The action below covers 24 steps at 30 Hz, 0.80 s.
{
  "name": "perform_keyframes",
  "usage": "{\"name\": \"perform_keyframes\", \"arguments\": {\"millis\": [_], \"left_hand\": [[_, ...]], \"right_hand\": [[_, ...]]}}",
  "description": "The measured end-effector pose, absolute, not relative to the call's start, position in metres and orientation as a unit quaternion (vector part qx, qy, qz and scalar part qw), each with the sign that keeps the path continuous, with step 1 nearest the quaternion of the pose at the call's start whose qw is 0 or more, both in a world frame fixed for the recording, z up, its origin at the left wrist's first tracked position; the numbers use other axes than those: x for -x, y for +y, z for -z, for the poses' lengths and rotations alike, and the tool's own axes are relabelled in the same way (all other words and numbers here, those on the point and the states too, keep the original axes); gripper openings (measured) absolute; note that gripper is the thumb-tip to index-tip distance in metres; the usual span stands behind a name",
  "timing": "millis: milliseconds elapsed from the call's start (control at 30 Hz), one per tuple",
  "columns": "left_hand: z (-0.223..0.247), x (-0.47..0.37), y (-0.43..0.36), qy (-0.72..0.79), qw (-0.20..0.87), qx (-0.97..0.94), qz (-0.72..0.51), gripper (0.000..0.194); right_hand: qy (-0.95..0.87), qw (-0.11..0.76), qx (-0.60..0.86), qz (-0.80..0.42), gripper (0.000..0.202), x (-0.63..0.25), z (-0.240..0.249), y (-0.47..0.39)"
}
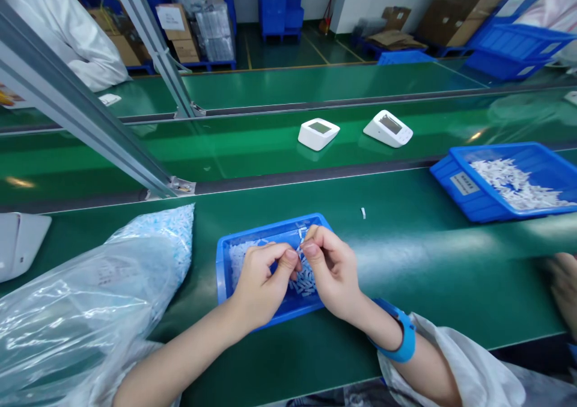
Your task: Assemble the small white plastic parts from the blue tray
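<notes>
A blue tray (274,229) lies on the green worktop below both hands, with small white pieces at its left and many pale strips at its right. Over its middle, my left hand (265,278) has thumb and fingertips pinched together. My right hand (332,269), with a blue band on the wrist, pinches over the tray's right side, its fingertips close to those of the left. A tiny white piece shows between the fingertips; which hand grips it is hard to tell.
A clear bag (153,244) of pale blue pieces lies left. One small strip (363,213) rests right of the tray. A larger blue bin (487,199) holds white pieces. Two white devices (318,134) (388,128) sit beyond, past a metal post (99,106). Another person's hand (565,287) is at right.
</notes>
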State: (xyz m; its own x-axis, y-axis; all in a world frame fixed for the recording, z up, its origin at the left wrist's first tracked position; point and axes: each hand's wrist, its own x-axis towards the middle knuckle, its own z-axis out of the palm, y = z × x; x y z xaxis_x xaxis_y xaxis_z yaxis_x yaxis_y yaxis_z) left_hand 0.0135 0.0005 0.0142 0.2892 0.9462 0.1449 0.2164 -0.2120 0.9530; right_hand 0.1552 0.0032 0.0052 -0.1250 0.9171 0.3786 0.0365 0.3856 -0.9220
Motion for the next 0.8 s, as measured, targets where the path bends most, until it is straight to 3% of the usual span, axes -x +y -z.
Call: {"name": "perform_keyframes", "arguments": {"millis": [167, 600, 800], "left_hand": [[-0.017, -0.016, -0.002, 0.448, 0.384, -0.69, -0.419, 0.039], [-0.015, -0.018, -0.002, 0.445, 0.407, -0.685, -0.408, 0.04], [-0.014, -0.015, -0.003, 0.456, 0.354, -0.688, -0.44, 0.036]], "right_hand": [[-0.596, 0.562, 0.362, -0.445, 0.029, -0.148, -0.007, 0.001], [-0.567, 0.565, 0.365, -0.475, 0.029, -0.142, -0.005, 0.0], [-0.544, 0.546, 0.379, -0.513, 0.024, -0.152, -0.012, 0.006]]}}
